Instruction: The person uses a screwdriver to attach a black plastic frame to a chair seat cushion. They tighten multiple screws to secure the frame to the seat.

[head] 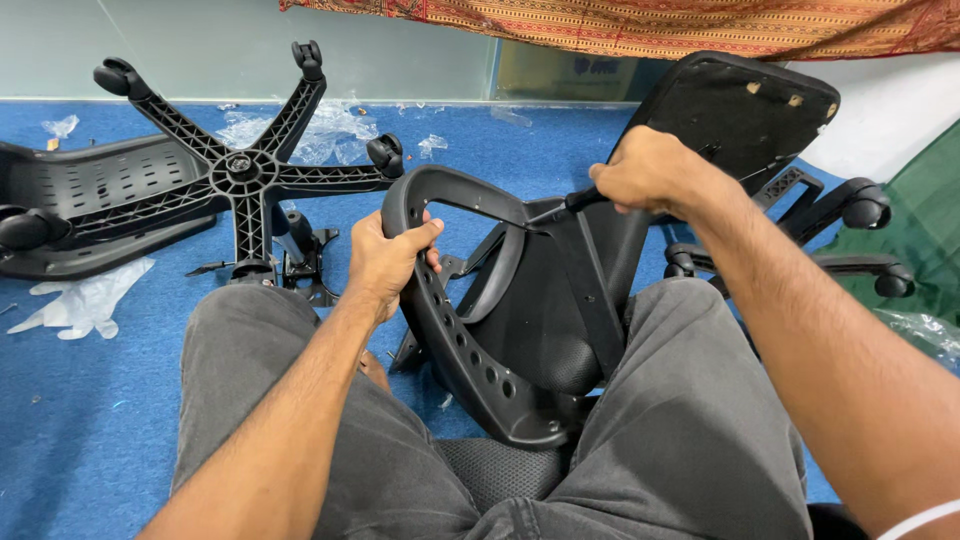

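Hands [385, 262] on black armrest [450, 330], screwdriver [560, 207].

- I sit on a blue carpet [80, 400] littered with clear plastic wrap [320, 135] and a crumpled white sheet [85, 300].
- A pale green wall [250, 45] runs along the far edge of the floor.
- A red and gold patterned cloth [620, 25] hangs across the top.
- Dark green fabric [915, 230] lies at my right.

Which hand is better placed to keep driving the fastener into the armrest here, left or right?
Right, probably. The right hand already grips the screwdriver, tip against the black armrest. The left hand wraps the armrest's rim, steadying it.
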